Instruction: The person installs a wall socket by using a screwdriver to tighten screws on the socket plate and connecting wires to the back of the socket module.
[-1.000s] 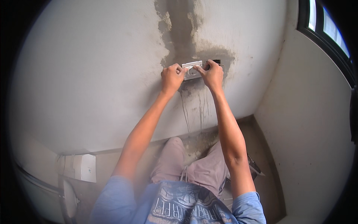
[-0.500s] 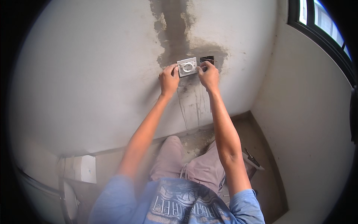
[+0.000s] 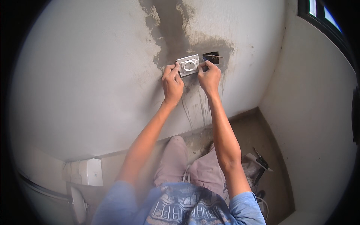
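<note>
A white power socket (image 3: 190, 66) with a square mounting frame sits tilted against the wall, on a patch of grey plaster. My left hand (image 3: 173, 85) grips its left edge between thumb and fingers. At the opposite edge, my right hand (image 3: 210, 78) is closed in a pinch against the frame; its fingertips partly hide what they touch. Just right of the socket, an open wall box (image 3: 212, 57) shows wires inside, with one thin wire end sticking out to the right. The back of the socket is hidden.
A grey plaster strip (image 3: 170, 26) runs up the wall. The dark window frame (image 3: 326, 24) is at upper right. A white box (image 3: 92, 172) stands on the floor at left. On the right floor lies a black-handled tool (image 3: 261, 160) on a white piece, near a pale cable (image 3: 267, 206).
The view has shifted slightly. My right fingers sit a little lower against the wall box, uncovering more of its opening. Both hands stay at the socket's sides.
</note>
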Demonstrator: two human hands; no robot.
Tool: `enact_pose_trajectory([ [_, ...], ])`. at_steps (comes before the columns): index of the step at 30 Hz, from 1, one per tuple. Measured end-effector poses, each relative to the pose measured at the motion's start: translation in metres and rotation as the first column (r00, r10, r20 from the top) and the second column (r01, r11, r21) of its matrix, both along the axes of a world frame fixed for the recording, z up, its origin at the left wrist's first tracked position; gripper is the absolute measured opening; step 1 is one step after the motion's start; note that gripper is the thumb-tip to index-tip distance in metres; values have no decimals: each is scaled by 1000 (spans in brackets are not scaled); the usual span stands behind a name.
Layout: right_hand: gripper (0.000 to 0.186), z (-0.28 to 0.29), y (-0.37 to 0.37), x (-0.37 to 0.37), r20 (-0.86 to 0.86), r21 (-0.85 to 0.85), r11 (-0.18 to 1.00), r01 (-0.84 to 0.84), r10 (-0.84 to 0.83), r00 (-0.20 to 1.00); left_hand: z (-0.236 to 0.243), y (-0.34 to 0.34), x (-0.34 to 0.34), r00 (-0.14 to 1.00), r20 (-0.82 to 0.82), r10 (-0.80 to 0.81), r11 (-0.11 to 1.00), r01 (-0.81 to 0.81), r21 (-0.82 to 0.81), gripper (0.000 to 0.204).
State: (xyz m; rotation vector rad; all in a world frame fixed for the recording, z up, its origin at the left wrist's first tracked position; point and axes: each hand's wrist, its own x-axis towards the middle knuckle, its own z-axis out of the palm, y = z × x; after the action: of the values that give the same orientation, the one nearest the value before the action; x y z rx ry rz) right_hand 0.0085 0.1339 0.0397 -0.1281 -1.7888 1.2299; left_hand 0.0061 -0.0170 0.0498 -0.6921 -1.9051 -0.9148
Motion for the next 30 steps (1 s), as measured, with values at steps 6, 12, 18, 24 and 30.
enact_pose_trajectory([
  [6, 16, -5, 10, -3, -31, 10, 998, -61, 61, 998, -4, -3, -4, 997, -12, -74, 997, 74, -18, 41],
  [12, 31, -50, 42, 54, -21, -492, 842, -220, 242, 970, 18, -35, -5, 994, -112, -8, 958, -25, -286, 41],
  [18, 31, -170, 23, 175, -201, -826, 379, -417, 493, 847, 31, -56, -11, 905, -425, 25, 845, -247, -475, 42],
  [24, 22, -306, -34, 260, 426, -643, 760, -95, 458, 780, 61, -33, -17, 899, -426, -100, 714, -233, -660, 42],
  [30, 30, -263, 9, 249, 389, -410, 911, 50, 124, 913, 74, -25, -24, 892, -435, -123, 577, -293, -763, 47],
])
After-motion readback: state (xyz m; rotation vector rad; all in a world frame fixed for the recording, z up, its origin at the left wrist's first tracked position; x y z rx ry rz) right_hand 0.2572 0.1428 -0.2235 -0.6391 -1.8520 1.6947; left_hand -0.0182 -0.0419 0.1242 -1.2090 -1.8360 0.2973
